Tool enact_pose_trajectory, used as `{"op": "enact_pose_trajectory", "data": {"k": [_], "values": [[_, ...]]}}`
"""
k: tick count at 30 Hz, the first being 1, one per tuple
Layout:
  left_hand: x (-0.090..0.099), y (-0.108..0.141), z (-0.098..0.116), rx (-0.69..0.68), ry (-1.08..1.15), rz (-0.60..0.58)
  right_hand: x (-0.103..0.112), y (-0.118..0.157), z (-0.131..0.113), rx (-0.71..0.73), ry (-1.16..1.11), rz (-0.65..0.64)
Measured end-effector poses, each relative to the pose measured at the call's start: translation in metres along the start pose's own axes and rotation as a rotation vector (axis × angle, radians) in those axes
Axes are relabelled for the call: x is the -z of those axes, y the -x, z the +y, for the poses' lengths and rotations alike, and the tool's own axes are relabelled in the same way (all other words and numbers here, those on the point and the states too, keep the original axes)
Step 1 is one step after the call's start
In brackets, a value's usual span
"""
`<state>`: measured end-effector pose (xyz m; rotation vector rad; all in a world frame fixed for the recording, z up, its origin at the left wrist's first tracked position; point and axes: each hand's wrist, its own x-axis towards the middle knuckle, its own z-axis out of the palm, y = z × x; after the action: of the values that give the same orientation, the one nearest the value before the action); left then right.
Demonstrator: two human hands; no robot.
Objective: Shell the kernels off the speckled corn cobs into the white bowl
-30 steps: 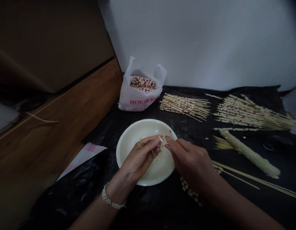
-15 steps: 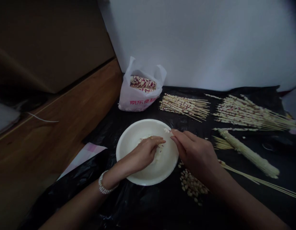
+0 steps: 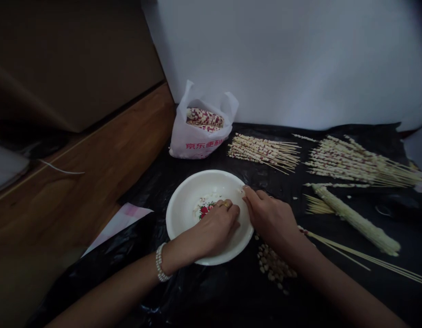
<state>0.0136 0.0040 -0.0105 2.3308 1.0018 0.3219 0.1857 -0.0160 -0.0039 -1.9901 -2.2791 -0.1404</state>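
My left hand (image 3: 218,225) reaches into a white bowl (image 3: 180,196), its fingers curled down against the inside at the right. The fingertips are hidden, so what they pinch cannot be made out. Pale corn kernels (image 3: 196,212) lie around a red flower print on the bowl's bottom. At the right rim my right hand (image 3: 270,214) is closed, thumb and forefinger pinched together. A thin bamboo skewer (image 3: 347,256) appears to run back from under this hand; a pale kernel shows at the fingertips. Beside the bowl, a pile of kernels (image 3: 274,269) is partly covered by the right arm.
Behind the bowl stands a plastic bag (image 3: 200,148) with speckled corn cobs (image 3: 206,117). Two bunches of kernel-threaded skewers (image 3: 254,149) (image 3: 344,159) lie at the back right. A stripped cob (image 3: 361,221) and bare skewers (image 3: 316,204) rest on black plastic sheeting (image 3: 197,296).
My left hand has turned over from nearly flat to curled and shifted right and down in the bowl, uncovering the flower print. The right hand has moved slightly left onto the rim.
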Motion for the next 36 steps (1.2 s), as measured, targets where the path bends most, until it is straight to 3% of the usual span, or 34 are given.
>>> {"op": "enact_pose_trajectory", "data": {"k": [3, 10, 14, 17, 21, 26, 30, 34, 36], "values": [[0.001, 0.002, 0.003, -0.046, 0.046, 0.013, 0.002, 0.000, -0.001, 0.000, 0.014, -0.043], [0.026, 0.021, 0.004, -0.084, 0.116, -0.209, 0.003, 0.001, -0.002, -0.003, 0.056, -0.063], [0.036, 0.042, 0.014, -0.004, 0.015, -0.270, 0.001, 0.002, -0.002, -0.012, 0.053, -0.081], [0.027, 0.054, 0.018, 0.053, -0.168, -0.284, 0.002, 0.001, -0.004, -0.036, 0.041, -0.119], [0.009, 0.059, 0.015, 0.023, -0.355, -0.241, 0.001, 0.001, -0.004, -0.052, 0.028, -0.136], [0.002, 0.060, 0.012, 0.059, -0.323, -0.140, 0.000, 0.002, -0.003, -0.043, 0.021, -0.132], [0.010, 0.057, 0.013, 0.206, 0.103, -0.073, 0.001, 0.001, -0.004, -0.043, 0.020, -0.137], [0.031, 0.040, 0.013, 0.391, 1.044, 0.098, 0.003, 0.001, -0.004, -0.037, 0.027, -0.142], [0.041, 0.025, 0.012, 0.552, 1.563, 0.200, 0.003, 0.001, -0.002, -0.029, 0.020, -0.139]]}}
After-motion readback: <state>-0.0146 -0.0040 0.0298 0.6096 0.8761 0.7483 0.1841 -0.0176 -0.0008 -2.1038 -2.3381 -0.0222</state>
